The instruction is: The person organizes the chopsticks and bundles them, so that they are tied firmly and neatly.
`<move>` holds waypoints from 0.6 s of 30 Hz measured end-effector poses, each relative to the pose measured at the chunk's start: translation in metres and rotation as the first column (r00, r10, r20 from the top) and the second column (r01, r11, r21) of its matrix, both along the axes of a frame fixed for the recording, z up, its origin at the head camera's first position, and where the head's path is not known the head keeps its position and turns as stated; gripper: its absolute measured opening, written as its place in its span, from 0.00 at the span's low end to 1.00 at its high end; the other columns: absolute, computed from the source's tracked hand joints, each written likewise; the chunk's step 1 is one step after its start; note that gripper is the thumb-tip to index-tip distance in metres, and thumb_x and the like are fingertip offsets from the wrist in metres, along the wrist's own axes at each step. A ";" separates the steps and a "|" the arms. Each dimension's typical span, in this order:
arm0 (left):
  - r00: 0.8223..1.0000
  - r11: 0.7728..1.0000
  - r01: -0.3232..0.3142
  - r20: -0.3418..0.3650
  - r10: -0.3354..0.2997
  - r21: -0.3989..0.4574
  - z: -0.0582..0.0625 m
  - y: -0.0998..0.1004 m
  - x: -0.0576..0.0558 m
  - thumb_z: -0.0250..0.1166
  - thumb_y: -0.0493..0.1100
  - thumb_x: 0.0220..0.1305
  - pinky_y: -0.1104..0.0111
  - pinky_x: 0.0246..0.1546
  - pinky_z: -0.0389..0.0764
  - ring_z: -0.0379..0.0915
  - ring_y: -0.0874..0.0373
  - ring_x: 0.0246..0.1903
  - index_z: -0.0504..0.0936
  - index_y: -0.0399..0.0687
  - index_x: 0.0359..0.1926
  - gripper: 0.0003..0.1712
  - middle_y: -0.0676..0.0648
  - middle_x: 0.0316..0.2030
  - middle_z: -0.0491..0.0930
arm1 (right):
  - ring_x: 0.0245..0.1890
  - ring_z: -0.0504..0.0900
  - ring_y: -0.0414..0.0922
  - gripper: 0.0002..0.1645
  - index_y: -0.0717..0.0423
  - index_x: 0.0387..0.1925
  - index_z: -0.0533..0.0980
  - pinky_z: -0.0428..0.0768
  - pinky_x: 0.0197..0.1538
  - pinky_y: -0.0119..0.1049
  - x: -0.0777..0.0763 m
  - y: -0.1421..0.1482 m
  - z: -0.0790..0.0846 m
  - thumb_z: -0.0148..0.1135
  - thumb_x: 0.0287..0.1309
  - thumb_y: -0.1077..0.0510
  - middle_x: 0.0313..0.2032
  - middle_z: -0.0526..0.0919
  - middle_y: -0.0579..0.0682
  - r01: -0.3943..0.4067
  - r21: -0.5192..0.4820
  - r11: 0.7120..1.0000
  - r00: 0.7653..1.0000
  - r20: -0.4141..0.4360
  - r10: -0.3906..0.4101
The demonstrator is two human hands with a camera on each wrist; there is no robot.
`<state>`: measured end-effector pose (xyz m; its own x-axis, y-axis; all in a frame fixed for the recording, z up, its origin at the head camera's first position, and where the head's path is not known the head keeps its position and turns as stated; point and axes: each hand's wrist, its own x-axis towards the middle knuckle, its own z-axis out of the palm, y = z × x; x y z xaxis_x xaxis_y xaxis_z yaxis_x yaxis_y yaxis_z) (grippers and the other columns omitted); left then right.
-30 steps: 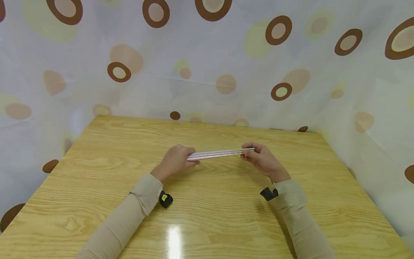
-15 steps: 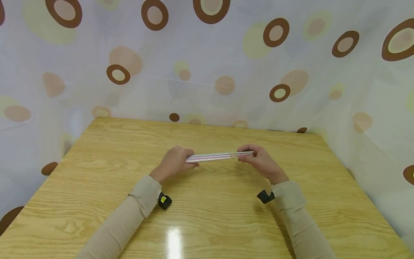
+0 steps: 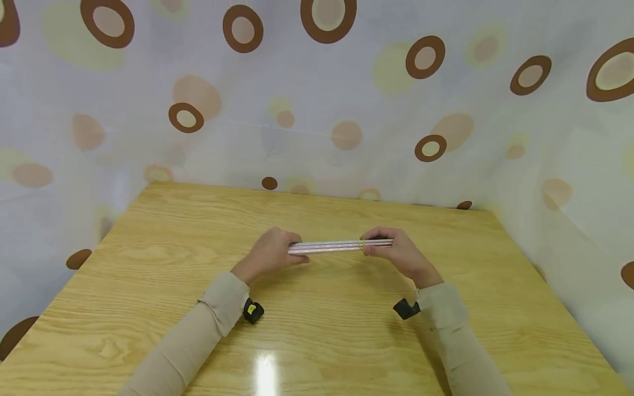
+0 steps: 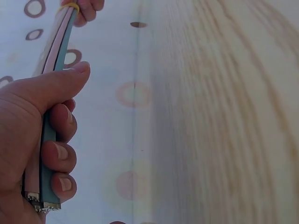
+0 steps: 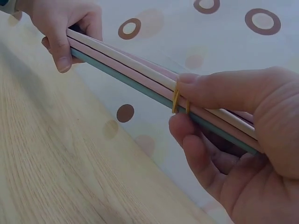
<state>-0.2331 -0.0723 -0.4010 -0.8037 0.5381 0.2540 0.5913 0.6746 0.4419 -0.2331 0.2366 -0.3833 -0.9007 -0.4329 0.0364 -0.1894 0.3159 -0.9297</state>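
Bundle of sticks (image 3: 324, 248), and there it was, stretched crosswise over the table (image 3: 317, 330), held between two hands; its long axis ran nearly level from left to right, the right end a touch higher in the head view; the left hand (image 3: 269, 253) had its fingers wrapped around one end, silvery tips (image 4: 50, 205) pointing back by the palm; the right hand (image 3: 405, 258) pinched the other, thumb and finger at the yellow band (image 5: 175, 99); white, pink and teal lengths lay parallel!
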 end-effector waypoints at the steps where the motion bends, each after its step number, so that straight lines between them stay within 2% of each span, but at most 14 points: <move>1: 1.000 1.000 0.004 -0.006 -0.004 0.002 0.000 0.000 0.001 0.74 0.52 0.53 0.75 0.22 0.65 0.62 0.67 0.17 0.81 0.48 0.26 0.14 0.55 0.20 0.78 | 0.39 0.81 0.43 0.15 0.62 0.47 0.78 0.79 0.47 0.37 0.001 0.000 0.000 0.66 0.59 0.60 0.41 0.80 0.44 0.003 -0.003 1.000 1.000 -0.002 -0.003; 4: 1.000 1.000 0.001 -0.020 -0.001 0.013 0.001 0.000 0.003 0.74 0.51 0.52 0.74 0.22 0.65 0.62 0.66 0.17 0.80 0.48 0.24 0.14 0.55 0.19 0.78 | 0.36 0.83 0.44 0.18 0.66 0.48 0.78 0.80 0.45 0.41 0.004 -0.005 0.000 0.66 0.58 0.60 0.38 0.83 0.45 -0.008 -0.039 0.999 1.000 -0.012 0.007; 9: 1.000 1.000 -0.011 0.007 0.011 0.007 0.000 -0.006 0.005 0.74 0.51 0.52 0.74 0.23 0.66 0.62 0.66 0.17 0.81 0.48 0.24 0.14 0.54 0.19 0.79 | 0.31 0.85 0.45 0.20 0.72 0.50 0.76 0.81 0.41 0.50 0.003 -0.014 -0.004 0.66 0.57 0.64 0.31 0.85 0.46 -0.035 -0.075 0.997 0.999 -0.020 0.034; 14: 1.000 1.000 -0.005 0.010 0.005 -0.005 0.003 -0.007 0.004 0.74 0.52 0.52 0.74 0.22 0.65 0.62 0.66 0.17 0.81 0.49 0.24 0.15 0.55 0.19 0.78 | 0.38 0.83 0.40 0.22 0.67 0.50 0.75 0.82 0.43 0.41 0.005 -0.012 -0.003 0.68 0.56 0.61 0.41 0.81 0.44 -0.009 -0.008 1.000 0.998 -0.059 0.009; 18: 1.000 1.000 0.020 0.003 -0.020 -0.003 0.010 -0.003 0.004 0.74 0.53 0.52 0.74 0.22 0.65 0.62 0.66 0.17 0.80 0.49 0.24 0.15 0.56 0.19 0.77 | 0.40 0.81 0.41 0.19 0.66 0.46 0.74 0.81 0.43 0.35 0.007 -0.003 0.006 0.68 0.56 0.61 0.40 0.79 0.47 -0.025 0.033 0.999 0.993 -0.112 0.028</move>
<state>-0.2289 -0.0752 -0.3912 -0.7936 0.5548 0.2496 0.6032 0.6642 0.4415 -0.2266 0.2336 -0.3773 -0.8799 -0.4591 0.1227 -0.3008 0.3383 -0.8917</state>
